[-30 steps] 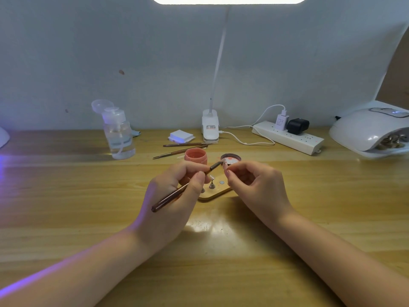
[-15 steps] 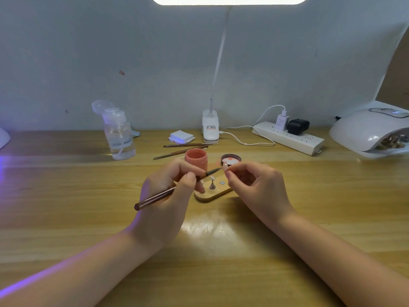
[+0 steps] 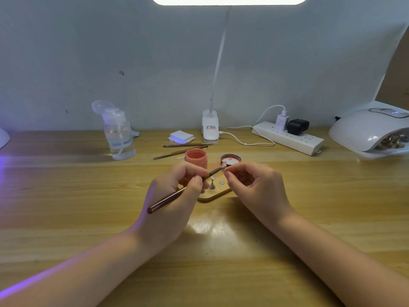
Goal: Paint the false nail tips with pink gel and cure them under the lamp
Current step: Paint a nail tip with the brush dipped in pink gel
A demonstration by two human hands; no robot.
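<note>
Over the near middle of the desk [image 3: 66, 196], the left hand [image 3: 172, 196] pinches a brush [image 3: 177, 196] whose bristles touch a nail tip [image 3: 224, 166] pinched by the right hand [image 3: 254, 187], before the pink gel jar [image 3: 195, 159].

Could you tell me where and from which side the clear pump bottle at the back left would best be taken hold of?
I would grip the clear pump bottle round its straight cylindrical body, below the white pump head, coming from the front or right with the left hand. It stands upright, and its flip cap is open at the top left, so a grasp from above looks awkward.
</note>
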